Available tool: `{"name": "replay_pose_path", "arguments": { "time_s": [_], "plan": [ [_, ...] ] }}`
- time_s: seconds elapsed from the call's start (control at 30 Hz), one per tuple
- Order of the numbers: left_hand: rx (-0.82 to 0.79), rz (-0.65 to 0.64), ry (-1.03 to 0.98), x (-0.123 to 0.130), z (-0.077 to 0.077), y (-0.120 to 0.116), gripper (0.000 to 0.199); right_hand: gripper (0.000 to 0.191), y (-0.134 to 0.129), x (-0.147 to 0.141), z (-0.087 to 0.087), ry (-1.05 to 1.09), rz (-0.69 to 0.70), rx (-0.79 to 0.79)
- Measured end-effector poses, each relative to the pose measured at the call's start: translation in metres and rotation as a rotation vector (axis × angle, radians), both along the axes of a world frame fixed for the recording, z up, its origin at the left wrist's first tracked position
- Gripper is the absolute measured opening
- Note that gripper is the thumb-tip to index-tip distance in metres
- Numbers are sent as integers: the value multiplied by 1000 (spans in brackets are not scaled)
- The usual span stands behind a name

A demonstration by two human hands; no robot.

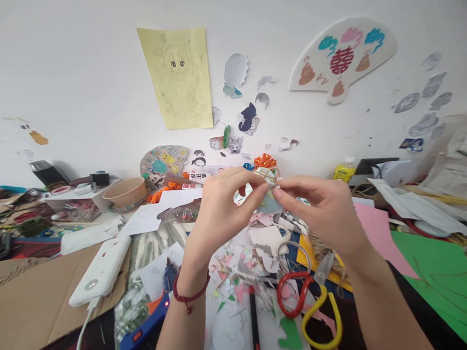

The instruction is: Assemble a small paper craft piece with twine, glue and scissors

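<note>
Cardboard sheet [28, 295] is lying at far left w/ a white power bank [99, 271] resting on it, cable trailing toward the camera. Paper bowl [125, 192] is sitting further back, near the wall, and a blue tool [143, 326] is lying low, just right of the power bank. Person's L hand [220, 212], red string bracelet [188, 295] on the wrist, is gripping a small twine-wrapped paper bundle [268, 179] at the fingertips, holding it up well above the desk. R hand [317, 212] is pinching the same bundle from the other side, fingers closed, no release on either side. Below them, paper scraps [238, 263] are lying in a loose heap beside a black marker [253, 320]. Red-and-yellow-handled scissors [309, 309] are resting just right of the marker, not touched by either hand. Pink paper [377, 235] and green paper [438, 274] are covering the desk at far right.
</note>
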State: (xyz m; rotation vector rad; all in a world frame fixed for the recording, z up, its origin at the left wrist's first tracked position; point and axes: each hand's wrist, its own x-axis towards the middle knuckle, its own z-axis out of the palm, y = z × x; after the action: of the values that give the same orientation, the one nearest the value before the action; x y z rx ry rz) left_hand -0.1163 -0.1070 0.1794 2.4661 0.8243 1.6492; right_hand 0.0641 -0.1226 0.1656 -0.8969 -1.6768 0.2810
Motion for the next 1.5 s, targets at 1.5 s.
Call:
{"name": "replay_pose_path", "arguments": {
  "time_s": [1.5],
  "plan": [
    [-1, 109, -29, -12, 12, -10, 10, 7, 3, 7, 1, -44, -17, 97]
  ]
}}
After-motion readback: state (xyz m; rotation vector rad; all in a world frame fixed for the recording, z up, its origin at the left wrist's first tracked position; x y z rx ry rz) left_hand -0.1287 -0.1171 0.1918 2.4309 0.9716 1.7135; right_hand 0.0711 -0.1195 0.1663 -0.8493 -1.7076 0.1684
